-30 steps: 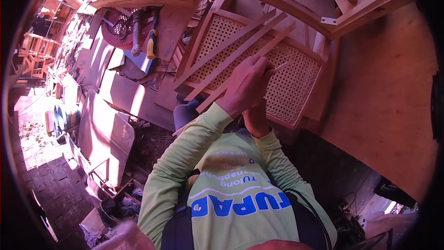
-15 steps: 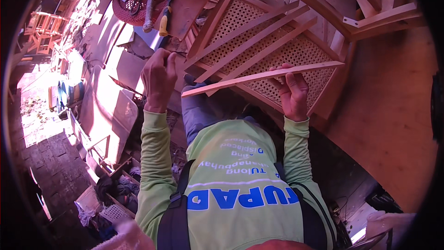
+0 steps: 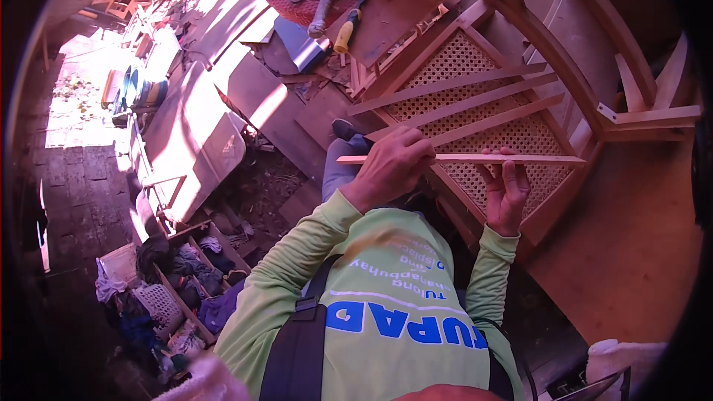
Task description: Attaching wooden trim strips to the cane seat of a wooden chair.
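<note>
Wooden strip [image 3: 464, 158], clamped in left hand [image 3: 394, 163] and pinched in right hand [image 3: 508, 189] above the cane panel [image 3: 520, 135]; three other strips [image 3: 475, 103] already lie across it, this one does not

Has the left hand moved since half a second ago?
Yes, rightward. Against the cane seat, the left hand was out beyond the seat's left edge; now it is on the wooden strip the right hand holds.
</note>
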Motion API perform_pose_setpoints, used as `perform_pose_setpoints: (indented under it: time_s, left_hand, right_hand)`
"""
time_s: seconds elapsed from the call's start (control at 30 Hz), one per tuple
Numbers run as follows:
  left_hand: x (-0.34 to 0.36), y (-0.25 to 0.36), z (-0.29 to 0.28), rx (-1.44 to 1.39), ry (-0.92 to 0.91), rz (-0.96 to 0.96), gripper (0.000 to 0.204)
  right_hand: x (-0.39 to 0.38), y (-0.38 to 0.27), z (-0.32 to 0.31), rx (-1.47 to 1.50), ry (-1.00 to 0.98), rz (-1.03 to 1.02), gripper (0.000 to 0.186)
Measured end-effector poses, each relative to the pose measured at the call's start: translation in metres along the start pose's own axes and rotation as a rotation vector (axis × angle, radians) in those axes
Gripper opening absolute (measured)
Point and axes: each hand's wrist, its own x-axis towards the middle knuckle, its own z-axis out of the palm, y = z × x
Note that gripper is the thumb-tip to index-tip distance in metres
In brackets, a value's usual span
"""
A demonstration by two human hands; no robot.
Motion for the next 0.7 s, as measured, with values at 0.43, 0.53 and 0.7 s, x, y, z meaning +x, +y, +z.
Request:
perform_pose_setpoints:
  time_s: [0.43, 0.53, 0.7]
  left_hand:
    - [-0.031, -0.062, -0.071, -0.111, 0.417, -0.602, 0.009]
    - [-0.034, -0.067, -0.084, 0.001, 0.411, -0.538, 0.015]
    - [-0.025, -0.028, -0.07, 0.115, 0.104, -0.067, 0.04]
  right_hand:
    - [0.015, -0.002, -0.006, 0.014, 0.005, -0.021, 0.031]
    - [0.018, -0.007, -0.012, 0.048, -0.005, -0.031, 0.032]
    - [0.019, -0.015, -0.019, 0.03, 0.007, -0.04, 0.033]
